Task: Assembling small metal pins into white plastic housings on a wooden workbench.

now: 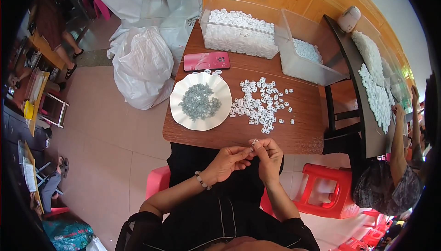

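Note:
My right hand (pixel 270 157) pinches a small white two-holed plastic piece (pixel 254 142) between thumb and fingertips, at the table's near edge. My left hand (pixel 228 161), with a beaded bracelet (pixel 202 180) at its wrist, meets it there. Its fingers are closed at the tips, and whatever they grip is too small to make out. Beyond my hands, loose white pieces (pixel 260 106) of the same kind lie scattered on the brown wooden table (pixel 303 136). Left of them, a white scalloped plate (pixel 183 118) holds a heap of small grey-green, slim parts (pixel 200 102).
A pink phone (pixel 206 61) lies behind the plate. Clear bins (pixel 241 33) of white pieces line the back. White sacks (pixel 142 67) stand at left, a red stool (pixel 324 191) at right. A person's arm (pixel 398 136) reaches over another table with white piles (pixel 374 97).

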A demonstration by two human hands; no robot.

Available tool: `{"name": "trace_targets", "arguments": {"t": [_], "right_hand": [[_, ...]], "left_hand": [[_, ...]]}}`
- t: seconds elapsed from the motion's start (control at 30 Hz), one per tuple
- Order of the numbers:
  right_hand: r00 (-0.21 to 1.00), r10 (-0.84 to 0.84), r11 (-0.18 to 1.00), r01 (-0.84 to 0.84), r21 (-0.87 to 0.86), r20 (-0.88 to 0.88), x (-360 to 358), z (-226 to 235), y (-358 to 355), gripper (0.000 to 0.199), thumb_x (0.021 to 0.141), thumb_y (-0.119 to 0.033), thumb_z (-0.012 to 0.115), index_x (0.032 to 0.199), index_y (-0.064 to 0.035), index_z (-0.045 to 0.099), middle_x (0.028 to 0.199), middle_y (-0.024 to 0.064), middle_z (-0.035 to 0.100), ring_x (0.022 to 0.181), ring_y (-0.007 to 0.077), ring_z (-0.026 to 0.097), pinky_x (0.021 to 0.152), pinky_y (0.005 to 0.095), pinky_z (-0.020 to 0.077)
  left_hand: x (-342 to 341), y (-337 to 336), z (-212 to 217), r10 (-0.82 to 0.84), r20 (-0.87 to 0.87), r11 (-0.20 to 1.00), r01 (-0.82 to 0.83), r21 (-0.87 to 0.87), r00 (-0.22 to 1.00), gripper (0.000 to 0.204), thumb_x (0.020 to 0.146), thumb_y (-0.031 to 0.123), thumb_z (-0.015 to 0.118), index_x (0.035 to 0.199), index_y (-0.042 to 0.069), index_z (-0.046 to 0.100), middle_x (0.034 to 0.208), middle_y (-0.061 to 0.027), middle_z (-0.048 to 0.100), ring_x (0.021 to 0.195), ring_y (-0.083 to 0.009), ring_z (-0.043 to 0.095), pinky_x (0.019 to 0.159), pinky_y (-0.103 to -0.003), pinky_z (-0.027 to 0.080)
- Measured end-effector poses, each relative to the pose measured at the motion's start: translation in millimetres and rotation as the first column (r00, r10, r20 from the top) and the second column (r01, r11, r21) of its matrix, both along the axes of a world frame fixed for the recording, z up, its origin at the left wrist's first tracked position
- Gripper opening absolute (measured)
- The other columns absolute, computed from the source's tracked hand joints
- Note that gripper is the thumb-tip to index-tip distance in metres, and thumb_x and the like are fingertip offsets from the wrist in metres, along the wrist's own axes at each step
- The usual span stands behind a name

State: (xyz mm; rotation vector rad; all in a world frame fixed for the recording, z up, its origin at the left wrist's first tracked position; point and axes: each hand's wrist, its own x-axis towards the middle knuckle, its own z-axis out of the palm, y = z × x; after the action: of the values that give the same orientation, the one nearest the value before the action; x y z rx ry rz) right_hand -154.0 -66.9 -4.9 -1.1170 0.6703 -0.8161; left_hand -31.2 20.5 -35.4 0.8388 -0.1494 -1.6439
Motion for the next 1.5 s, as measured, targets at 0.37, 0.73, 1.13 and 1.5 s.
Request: {"name": "trace_targets", "arguments": {"t": [0.37, 0.73, 1.13, 1.5], "right_hand": [[1.0, 0.019, 1.0, -0.019, 0.007, 0.0, -6.9, 4.1, -1.6, 0.009, 0.092, -0.007, 0.06, 0.091, 0.0013, 0.06, 0.105, 0.014, 0.066, 0.086, 0.0113, 0.061, 0.079, 0.0259, 0.0503], [0.988, 0.116, 0.99, -0.124, 0.072, 0.103, -17.3, 0.6, 0.8, 0.007, 0.091, -0.001, 0.059, 0.085, 0.0018, 0.057, 0.112, 0.0182, 0.064, 0.093, 0.0137, 0.062, 0.084, 0.0295, 0.0511], [0.988, 0.105, 0.987, -0.118, 0.111, 0.112, -16.3, 3.0, 2.3, 0.007, 0.09, 0.002, 0.058, 0.084, 0.001, 0.056, 0.112, 0.0181, 0.065, 0.095, 0.0128, 0.061, 0.084, 0.0278, 0.0499], [0.988, 0.095, 0.986, -0.111, 0.124, 0.122, -16.0, 0.4, 1.3, 0.007, 0.091, 0.002, 0.057, 0.084, 0.0016, 0.056, 0.112, 0.0186, 0.065, 0.093, 0.0132, 0.061, 0.083, 0.0284, 0.0505]], "left_hand": [[6.3, 3.0, 14.3, 0.094, -0.012, 0.995, -0.093, 0.035, 0.996, 0.024, 0.091, 0.026, 0.065, 0.101, 0.005, 0.068, 0.085, 0.0, 0.066, 0.072, -0.0069, 0.059, 0.062, -0.02, 0.047], [3.1, -2.9, 20.2, 0.094, -0.171, 0.987, -0.069, 0.145, 0.981, 0.017, 0.092, 0.024, 0.063, 0.098, 0.009, 0.064, 0.082, 0.0033, 0.058, 0.074, -0.0083, 0.053, 0.064, -0.021, 0.043], [3.1, -1.8, 19.9, 0.115, -0.051, 0.989, -0.11, 0.098, 0.992, 0.018, 0.092, 0.027, 0.064, 0.098, 0.011, 0.065, 0.085, 0.0057, 0.061, 0.075, -0.0028, 0.053, 0.066, -0.019, 0.043], [2.6, -3.5, 17.5, 0.123, -0.11, 0.989, -0.113, 0.093, 0.986, 0.02, 0.093, 0.029, 0.062, 0.099, 0.01, 0.065, 0.085, 0.0052, 0.06, 0.077, -0.003, 0.053, 0.067, -0.019, 0.043]]}}
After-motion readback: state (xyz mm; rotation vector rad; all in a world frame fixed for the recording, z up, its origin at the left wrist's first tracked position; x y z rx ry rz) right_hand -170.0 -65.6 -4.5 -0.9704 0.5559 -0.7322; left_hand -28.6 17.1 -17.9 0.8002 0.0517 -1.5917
